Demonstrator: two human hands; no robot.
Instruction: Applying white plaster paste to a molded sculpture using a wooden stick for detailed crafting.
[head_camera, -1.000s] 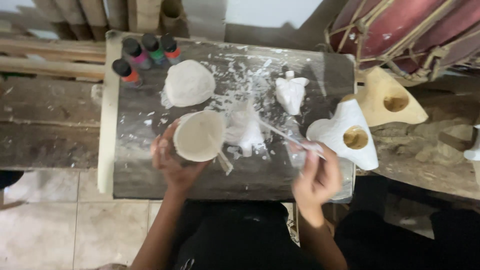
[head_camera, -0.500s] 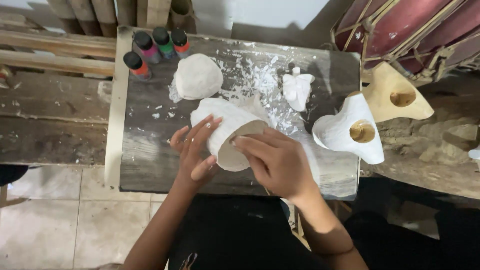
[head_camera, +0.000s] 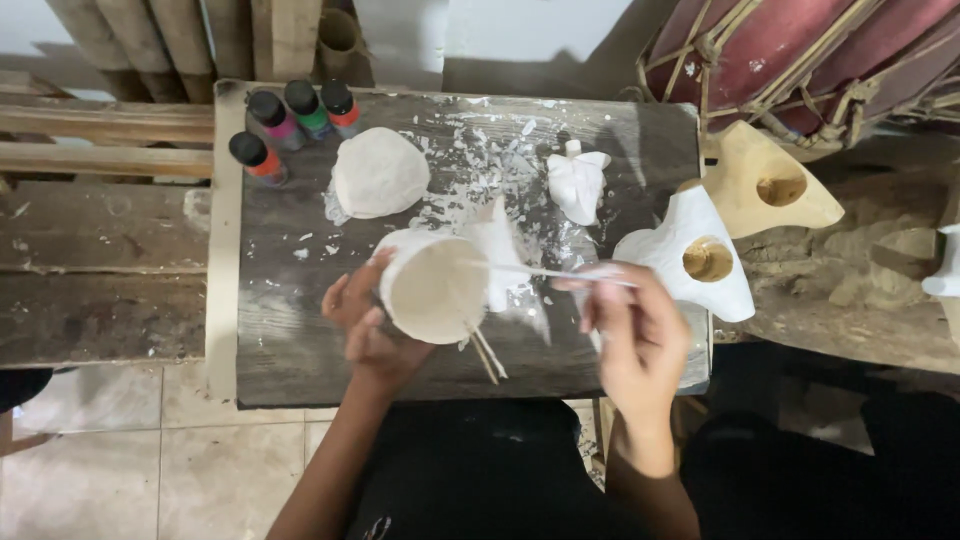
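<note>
White-coated round cup-shaped piece (head_camera: 435, 290), hollow side tipped toward the camera, is held just above the dark, paint-flecked wooden board (head_camera: 300, 340). Left hand (head_camera: 368, 325) cups it from below and the left, fingers wrapped on the wall. Right hand (head_camera: 640, 335) is closed in a pinch on a thin white stick-like brush (head_camera: 545, 272); its tip appears to reach the piece's right rim, though motion blur makes contact uncertain.

Also on the board: a white domed lump (head_camera: 380, 172) near the back, a small white figurine (head_camera: 577, 183) to its right, and scattered white flakes between them. Four small paint bottles with black caps (head_camera: 290, 125) stand at the back left corner. A white-painted carved wooden piece with a round hole (head_camera: 695, 255) sits at the board's right edge, touching a bare wooden one of the same shape (head_camera: 765, 185) behind it. Two thin sticks (head_camera: 487, 352) lie just below the cup.

Judgement on technique: keep the left grip low on the outer wall, off any wet coat; rotate the piece rather than the wrist; draw light strokes along the rim so the coating does not pool inside.
</note>
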